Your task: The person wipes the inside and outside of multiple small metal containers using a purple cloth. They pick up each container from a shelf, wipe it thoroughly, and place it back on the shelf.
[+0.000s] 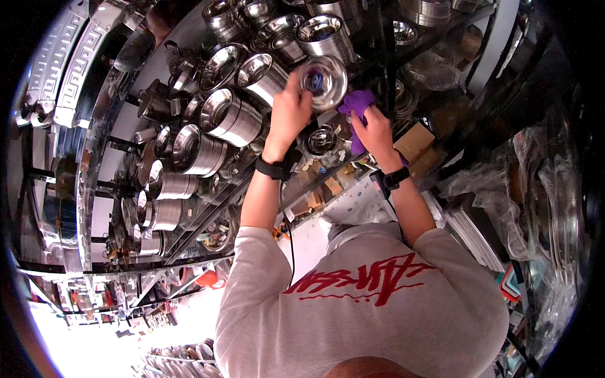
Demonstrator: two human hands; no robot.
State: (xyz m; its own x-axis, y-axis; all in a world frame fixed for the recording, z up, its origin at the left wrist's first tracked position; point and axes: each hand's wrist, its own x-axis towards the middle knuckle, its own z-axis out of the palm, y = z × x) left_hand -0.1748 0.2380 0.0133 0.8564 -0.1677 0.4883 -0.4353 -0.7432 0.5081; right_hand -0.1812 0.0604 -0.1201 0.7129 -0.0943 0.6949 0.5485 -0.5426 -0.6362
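Note:
My left hand (290, 111) grips the near left rim of a shiny round metal bowl (334, 87), its inside facing me with a blue mark at the bottom. Bunched in my right hand (375, 132) is a purple cloth (358, 101), just right of the bowl's lower rim; whether cloth and metal touch, I cannot tell. Behind the bowl stands a tall stack of nested steel bowls (338, 45). Another such stack (264, 78) is beside my left fingers. Both wrists wear black straps.
More stacks of steel bowls (236, 123) crowd the rack on the left. A black shelf beam (312, 182) runs below my hands. To the right are a cardboard box (414, 138), clear plastic wrapping (510, 189) and a pile of flat trays (472, 231).

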